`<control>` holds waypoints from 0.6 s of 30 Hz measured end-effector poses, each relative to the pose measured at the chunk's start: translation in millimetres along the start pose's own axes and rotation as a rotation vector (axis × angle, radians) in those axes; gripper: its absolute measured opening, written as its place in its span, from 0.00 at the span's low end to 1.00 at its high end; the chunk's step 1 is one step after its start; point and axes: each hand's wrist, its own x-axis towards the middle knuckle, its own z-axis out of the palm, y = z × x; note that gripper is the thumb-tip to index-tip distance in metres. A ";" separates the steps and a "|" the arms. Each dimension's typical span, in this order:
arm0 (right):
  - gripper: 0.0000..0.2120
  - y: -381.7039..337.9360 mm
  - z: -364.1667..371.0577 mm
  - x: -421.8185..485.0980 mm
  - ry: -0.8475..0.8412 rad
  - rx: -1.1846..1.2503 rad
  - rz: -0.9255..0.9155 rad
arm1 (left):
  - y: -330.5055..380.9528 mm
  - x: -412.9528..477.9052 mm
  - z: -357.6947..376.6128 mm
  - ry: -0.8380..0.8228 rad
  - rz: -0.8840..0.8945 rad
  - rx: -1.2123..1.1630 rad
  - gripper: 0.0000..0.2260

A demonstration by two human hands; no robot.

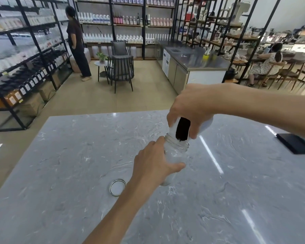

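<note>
A clear glass jar [176, 147] stands on the grey marble table [69, 155], open at the top. My left hand [153, 162] grips its side, thumb across the front. Above it my right hand [190, 106] holds a white container [207, 125] tipped mouth-down over the jar's rim. Dark contents [182, 129] show in the container's mouth, right at the jar's opening. A round metal lid [117, 187] lies flat on the table to the left of the jar, close to my left forearm.
A dark flat device [296, 143] lies at the table's right edge. Beyond the table are floor, black chairs [121, 71], a steel counter [192, 62] and shelves of bottles. One person stands at the left shelves; another sits at the far right.
</note>
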 end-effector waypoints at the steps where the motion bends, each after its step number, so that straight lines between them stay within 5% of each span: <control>1: 0.33 1.4 -3.5 0.3 -0.008 -0.021 0.000 | 2.1 2.0 -2.2 0.004 0.002 -0.007 0.32; 18: 0.32 1.0 -51.5 -5.3 -0.080 -0.272 -0.044 | 20.5 9.0 -17.0 0.097 0.002 -0.201 0.28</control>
